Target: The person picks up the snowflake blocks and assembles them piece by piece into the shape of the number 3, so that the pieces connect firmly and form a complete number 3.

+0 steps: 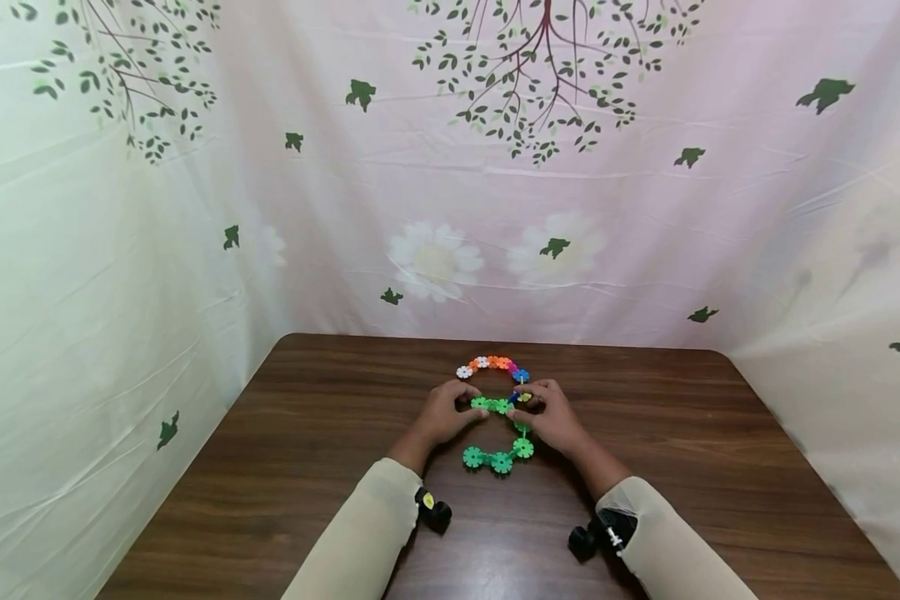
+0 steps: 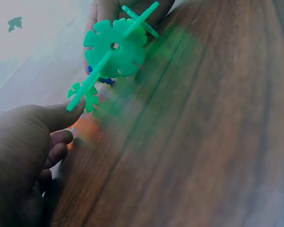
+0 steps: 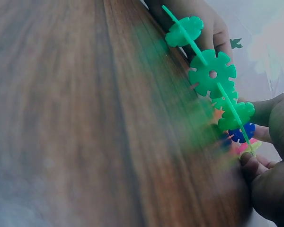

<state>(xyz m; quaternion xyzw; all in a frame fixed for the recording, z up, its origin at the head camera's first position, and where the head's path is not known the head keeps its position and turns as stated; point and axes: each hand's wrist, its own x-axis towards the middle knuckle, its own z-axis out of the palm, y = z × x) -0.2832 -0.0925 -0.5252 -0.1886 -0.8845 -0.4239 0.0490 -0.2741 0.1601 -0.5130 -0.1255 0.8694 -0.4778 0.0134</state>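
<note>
A chain of slotted plastic flower discs lies on the wooden table, bent roughly like a 3. Its top arc has white discs, orange discs and a blue disc. A lower curve of green discs opens to the left. Between them runs a short middle row of green discs. My left hand pinches that row's left end. My right hand pinches the chain at the row's right end, by a yellow disc, partly covering the discs there.
A printed cloth backdrop hangs behind the table and along both sides. Black wrist cameras are strapped at the left sleeve and the right sleeve.
</note>
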